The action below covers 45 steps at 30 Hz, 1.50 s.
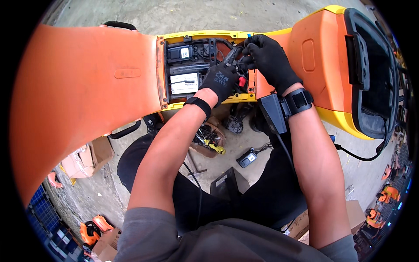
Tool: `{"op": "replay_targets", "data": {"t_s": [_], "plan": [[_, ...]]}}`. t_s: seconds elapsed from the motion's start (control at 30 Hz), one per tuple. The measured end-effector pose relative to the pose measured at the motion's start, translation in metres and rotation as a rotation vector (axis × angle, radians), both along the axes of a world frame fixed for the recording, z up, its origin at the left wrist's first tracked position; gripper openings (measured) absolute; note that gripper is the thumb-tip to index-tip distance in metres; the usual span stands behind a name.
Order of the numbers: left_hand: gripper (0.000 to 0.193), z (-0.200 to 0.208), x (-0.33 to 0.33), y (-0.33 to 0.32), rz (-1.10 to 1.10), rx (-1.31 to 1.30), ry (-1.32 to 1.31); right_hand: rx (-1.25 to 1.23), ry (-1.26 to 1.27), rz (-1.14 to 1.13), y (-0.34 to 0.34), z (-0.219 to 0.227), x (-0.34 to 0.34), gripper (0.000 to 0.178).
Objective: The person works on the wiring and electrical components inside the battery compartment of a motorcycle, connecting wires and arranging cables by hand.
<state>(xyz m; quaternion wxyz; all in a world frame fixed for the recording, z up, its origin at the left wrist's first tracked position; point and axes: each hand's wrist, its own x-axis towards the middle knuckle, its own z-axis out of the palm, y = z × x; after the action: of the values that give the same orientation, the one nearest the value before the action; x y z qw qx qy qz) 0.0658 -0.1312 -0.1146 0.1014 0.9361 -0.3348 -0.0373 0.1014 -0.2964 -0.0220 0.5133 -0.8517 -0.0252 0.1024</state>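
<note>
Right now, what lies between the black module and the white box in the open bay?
In the head view, a dark tube lies between the black module and the white box.

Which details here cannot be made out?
Head view:
- Left hand: its grip, hidden by its own dark glove.
- Right hand: palm, hidden by its own back.
- Orange panel: far left end, cut off by the fisheye rim.
- Small black device: markings too small.
</note>
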Motion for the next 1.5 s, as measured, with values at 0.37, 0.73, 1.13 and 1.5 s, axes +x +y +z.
{"op": "replay_targets", "data": {"t_s": [0.37,0.73,1.13,1.5], "plan": [[0.015,-0.013,0.020,0.018,0.105,-0.590,0.027,-0.040,-0.163,-0.118,-0.001,-0.018,0.006,0.020],[0.023,-0.002,0.036,0.064,0.385,-0.742,0.805,-0.054,-0.237,-0.225,-0.001,-0.015,0.005,0.021],[0.043,0.004,0.006,0.007,0.178,-0.089,-0.133,-0.107,-0.193,-0.152,-0.001,-0.001,0.004,0.021],[0.017,0.003,0.019,-0.017,0.207,-0.242,0.004,-0.065,-0.147,-0.182,-0.004,0.003,-0.002,0.024]]}}
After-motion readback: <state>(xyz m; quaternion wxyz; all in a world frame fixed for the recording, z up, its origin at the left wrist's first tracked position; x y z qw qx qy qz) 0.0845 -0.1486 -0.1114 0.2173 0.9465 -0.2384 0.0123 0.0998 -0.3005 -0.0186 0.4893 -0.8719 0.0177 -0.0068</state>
